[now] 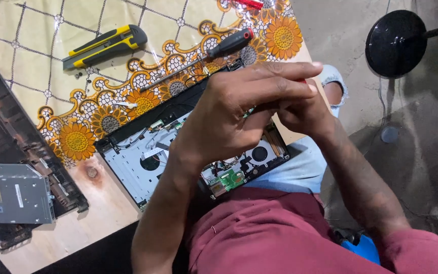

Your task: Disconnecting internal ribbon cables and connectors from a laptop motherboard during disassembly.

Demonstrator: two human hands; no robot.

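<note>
Head view: left hand and right hand pressed together above an opened laptop chassis; grip contents hidden, so cannot tell what is pinched. Just beyond the grip, a black-handled screwdriver on the bench. Farther out to one side, a yellow utility knife. Well apart, a silver optical drive.

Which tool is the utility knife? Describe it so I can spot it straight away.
Start at the sunflower-patterned tablecloth covering the far part of the table. The utility knife lies flat on its pale, grid-lined area, up and to the left of the opened laptop chassis. Unlike the nearby screwdriver, with its thin metal shaft and black-and-red handle, it is a broad, flat yellow-and-grey body.
</note>
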